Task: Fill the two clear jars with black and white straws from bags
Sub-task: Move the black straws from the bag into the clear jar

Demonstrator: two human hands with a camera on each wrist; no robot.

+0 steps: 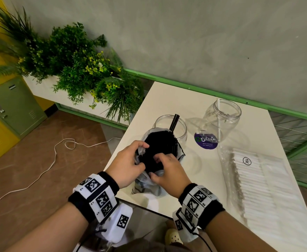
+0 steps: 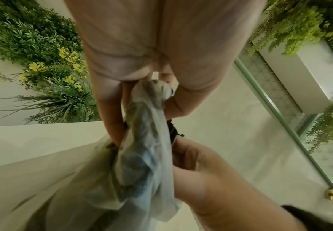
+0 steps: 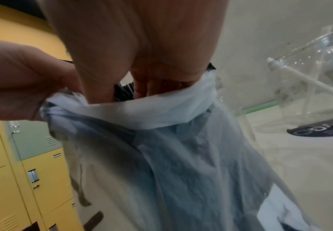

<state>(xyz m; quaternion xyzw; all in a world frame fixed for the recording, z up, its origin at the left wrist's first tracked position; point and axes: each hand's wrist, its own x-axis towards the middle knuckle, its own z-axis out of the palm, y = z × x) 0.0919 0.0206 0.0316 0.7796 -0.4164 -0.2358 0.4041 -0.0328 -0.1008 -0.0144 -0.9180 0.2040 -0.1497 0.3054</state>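
Observation:
A clear plastic bag (image 1: 149,180) full of black straws (image 1: 158,144) stands at the table's near left edge. My left hand (image 1: 129,160) grips the bag's bunched rim (image 2: 149,100) on the left. My right hand (image 1: 167,170) pinches the folded rim (image 3: 161,115) on the right, fingers against the black straws (image 3: 124,92). Behind the bag a clear jar (image 1: 172,124) holds two or three black straws (image 1: 174,122). A second clear jar (image 1: 223,115) to the right holds one white straw (image 1: 219,120). A bag of white straws (image 1: 254,180) lies flat on the right.
A round purple sticker (image 1: 206,141) sits on the white table (image 1: 167,99) between the jars. Potted greenery (image 1: 72,70) stands left of the table, with green and yellow lockers (image 1: 13,110) beyond. A white cable (image 1: 49,166) runs over the brown floor.

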